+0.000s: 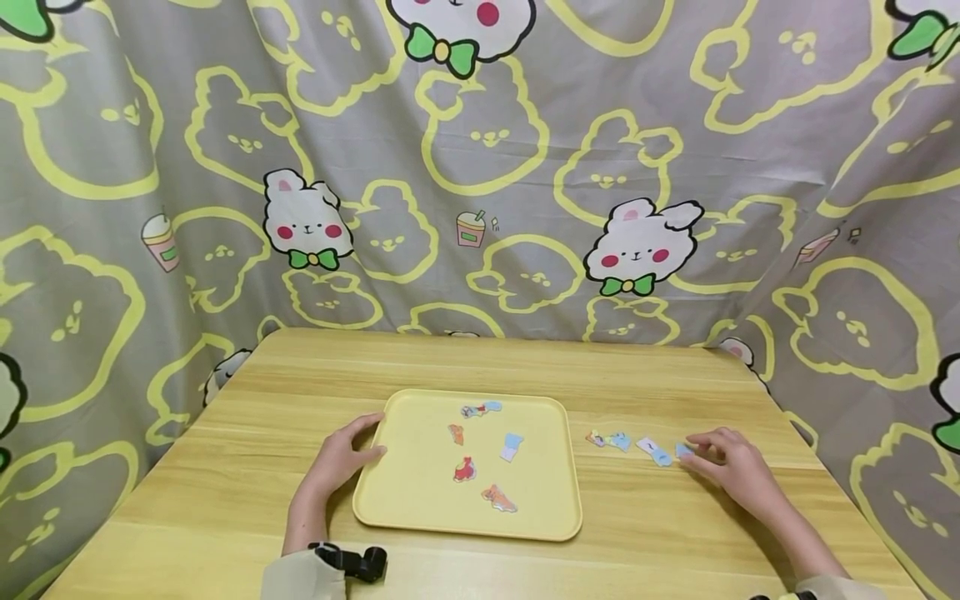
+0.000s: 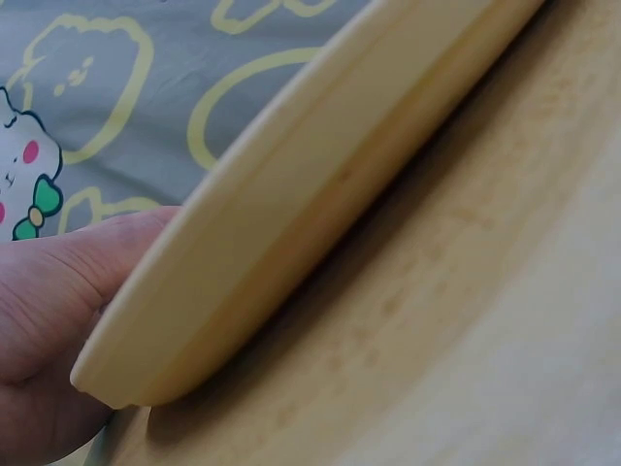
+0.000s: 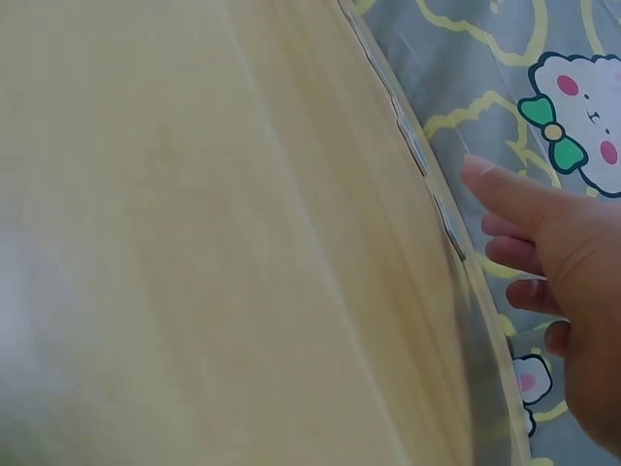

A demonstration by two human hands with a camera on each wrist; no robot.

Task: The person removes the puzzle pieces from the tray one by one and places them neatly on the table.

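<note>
A yellow tray point(image 1: 420, 500) lies on the table, with several small flat puzzle pieces on it. My left hand point(image 1: 341, 457) grips its left edge, the thumb over the rim; in the left wrist view the tray's side wall point(image 2: 243, 233) hides part of that hand. Right of the tray lies a row of pieces: a colourful piece point(image 1: 609, 439), a pink and blue piece point(image 1: 654, 452) and a blue piece point(image 1: 683, 450). Around the blue piece is my right hand point(image 1: 738, 471), thumb and fingers apart. In the right wrist view its thumb stands clear of the nearest piece point(image 3: 448, 228).
On the tray are a red piece point(image 1: 464, 469), two orange pieces, a blue and pink piece point(image 1: 512, 447) and a multicoloured piece point(image 1: 481, 408). A grey patterned curtain point(image 1: 525, 208) hangs behind the wooden table point(image 1: 637, 533) and at both sides.
</note>
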